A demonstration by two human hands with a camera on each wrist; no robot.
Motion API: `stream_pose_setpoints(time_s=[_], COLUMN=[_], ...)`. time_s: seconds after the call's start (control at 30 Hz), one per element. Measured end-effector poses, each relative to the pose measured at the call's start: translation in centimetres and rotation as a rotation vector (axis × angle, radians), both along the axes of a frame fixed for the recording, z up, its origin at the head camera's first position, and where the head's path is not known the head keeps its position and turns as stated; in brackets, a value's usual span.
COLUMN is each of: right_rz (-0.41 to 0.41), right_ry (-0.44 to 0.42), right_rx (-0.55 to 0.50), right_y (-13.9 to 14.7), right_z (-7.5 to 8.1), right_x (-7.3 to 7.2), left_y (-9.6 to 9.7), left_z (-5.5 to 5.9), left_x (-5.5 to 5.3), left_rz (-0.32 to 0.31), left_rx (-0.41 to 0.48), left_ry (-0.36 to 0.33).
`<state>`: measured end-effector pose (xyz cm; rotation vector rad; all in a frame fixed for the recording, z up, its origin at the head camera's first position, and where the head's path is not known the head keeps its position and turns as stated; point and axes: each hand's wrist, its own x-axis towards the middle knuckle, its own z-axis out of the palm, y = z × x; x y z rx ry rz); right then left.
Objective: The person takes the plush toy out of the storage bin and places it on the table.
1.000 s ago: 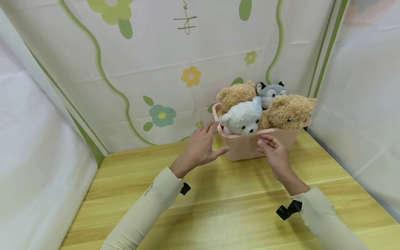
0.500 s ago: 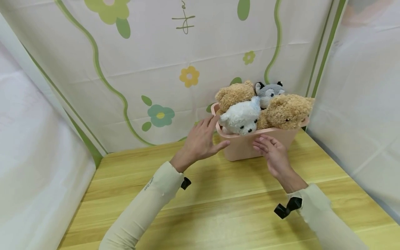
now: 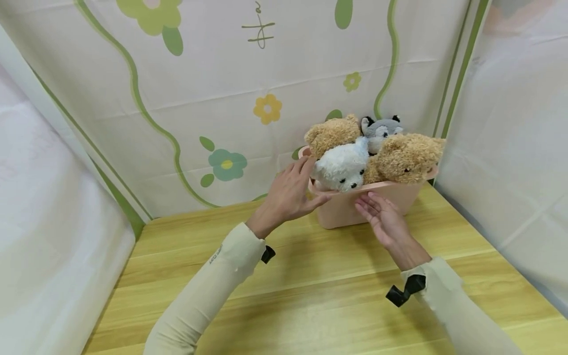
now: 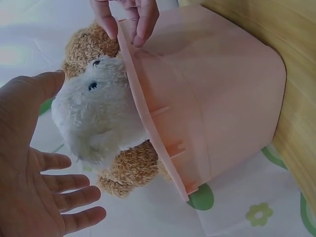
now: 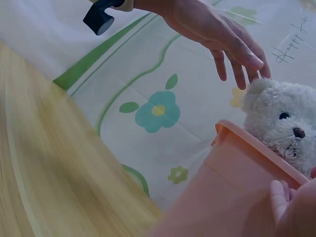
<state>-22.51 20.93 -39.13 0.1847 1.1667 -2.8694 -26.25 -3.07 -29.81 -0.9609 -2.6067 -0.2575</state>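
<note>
A pink bin (image 3: 343, 211) stands on the table, filled with plush toys. At its near left corner a white plush dog (image 3: 340, 167) leans its head over the rim. My left hand (image 3: 287, 193) hovers at that corner, fingers spread and holding nothing; in the left wrist view the left hand (image 4: 44, 168) is apart from the white plush. My right hand (image 3: 389, 223) is at the bin's front wall just below the rim, palm turned up and fingers fairly straight. Whether it touches the wall cannot be made out. The right wrist view shows only part of the right hand (image 5: 296, 210).
Behind the white plush sits a brown teddy bear (image 3: 333, 134). Another brown teddy bear (image 3: 409, 159) leans over the right side, with a grey-and-white plush (image 3: 380, 134) behind it. Patterned cloth (image 3: 213, 88) walls off the back of the wooden table (image 3: 310, 305).
My left hand has moved slightly up and right, closer to the white plush. My right hand has shifted a little left, its fingers uncurling and palm turning up. The bin stays put.
</note>
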Motion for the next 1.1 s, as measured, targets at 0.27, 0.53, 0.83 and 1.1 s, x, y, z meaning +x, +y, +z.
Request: stream_pose_setpoints(time_s=[0.27,0.53,0.83,1.1], right_rz=[-0.080,-0.114,-0.178,-0.200], right_ry=[-0.054,-0.074,-0.092,-0.094], right_rx=[-0.095,-0.144,-0.167,-0.159], right_y=[-0.3,-0.8,-1.5,-2.1], right_z=[0.4,0.7,0.7,0.8], right_x=[-0.2,-0.4,-1.0,-1.3], left_y=[1.0,2.0,3.7,4.5], left_z=[1.1,1.6,2.1,1.9], left_x=[-0.3,-0.6,-1.6,-2.3], left_rz=[0.003,0.002,0.010,0.020], left_rx=[0.007,0.010,-0.007,-0.013], left_ry=[-0.025,-0.036,-0.061,-0.070])
